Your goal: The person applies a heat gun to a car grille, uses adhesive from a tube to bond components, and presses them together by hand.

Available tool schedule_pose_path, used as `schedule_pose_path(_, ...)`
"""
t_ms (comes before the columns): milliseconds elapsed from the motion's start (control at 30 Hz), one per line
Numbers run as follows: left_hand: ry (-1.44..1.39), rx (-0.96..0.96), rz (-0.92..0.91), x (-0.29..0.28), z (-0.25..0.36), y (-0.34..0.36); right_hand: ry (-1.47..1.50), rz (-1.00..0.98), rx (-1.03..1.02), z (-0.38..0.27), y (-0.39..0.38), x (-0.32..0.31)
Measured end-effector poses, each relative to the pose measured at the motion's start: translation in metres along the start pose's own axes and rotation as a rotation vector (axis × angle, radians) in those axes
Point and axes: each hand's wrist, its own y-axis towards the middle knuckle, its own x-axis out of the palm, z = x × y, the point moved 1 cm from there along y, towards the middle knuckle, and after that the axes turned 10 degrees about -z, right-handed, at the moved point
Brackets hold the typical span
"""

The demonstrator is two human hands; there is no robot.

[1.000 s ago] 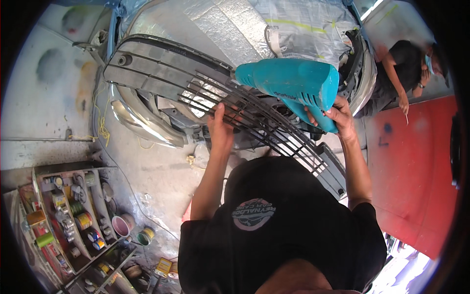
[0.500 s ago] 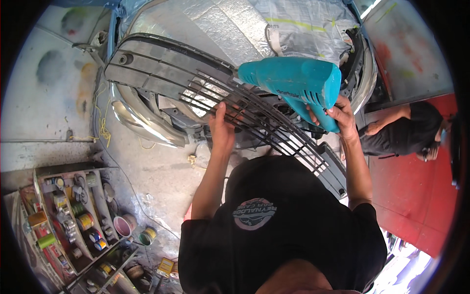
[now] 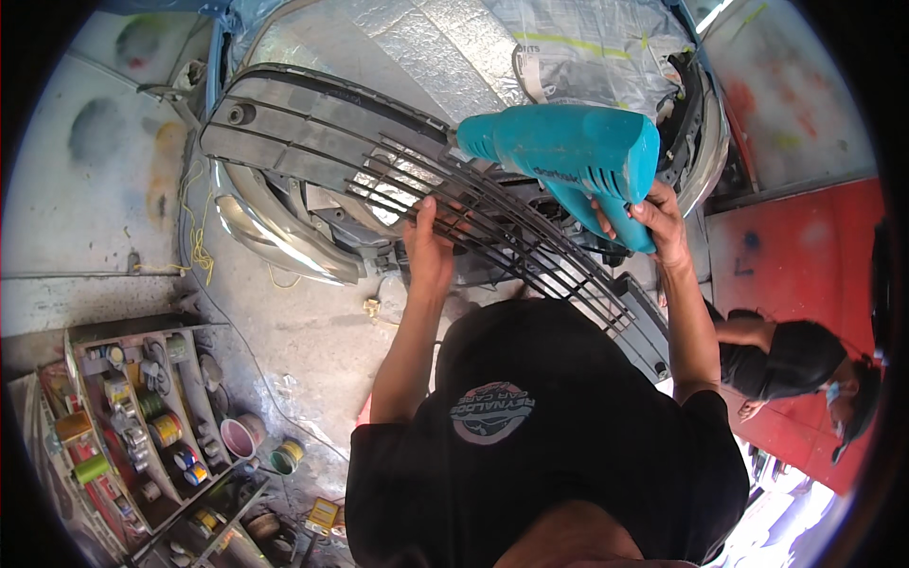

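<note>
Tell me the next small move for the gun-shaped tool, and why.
Probably ease the teal gun-shaped tool slightly along the upper edge of the slatted grille: its nozzle points toward that edge, the right hand is wrapped around its handle, and the left hand has a grip on the slats.

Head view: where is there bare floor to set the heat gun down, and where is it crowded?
Bare floor shows between the headlight, the black cord and the left forearm, with a small yellow object on it. Crowded: lower left, where cans fill the shelf, a pink bucket and green pot beside it.
</note>
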Motion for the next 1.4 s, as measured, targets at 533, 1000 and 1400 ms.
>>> schedule_pose_path(533, -0.005, 0.017, -0.036, -0.0014, -0.0002, 0.002, 0.014, -0.028, -0.009, -0.001, 0.0032, 0.0025)
schedule_pose_path(1000, -0.015, 0.016, -0.017, -0.0021, -0.0006, -0.0004, 0.029, -0.027, -0.005, 0.0022, 0.0019, 0.0007)
schedule_pose_path(1400, -0.026, 0.023, -0.014, -0.0022, 0.0007, -0.0008, 0.005, -0.021, 0.001, 0.002, 0.0028, 0.0007)
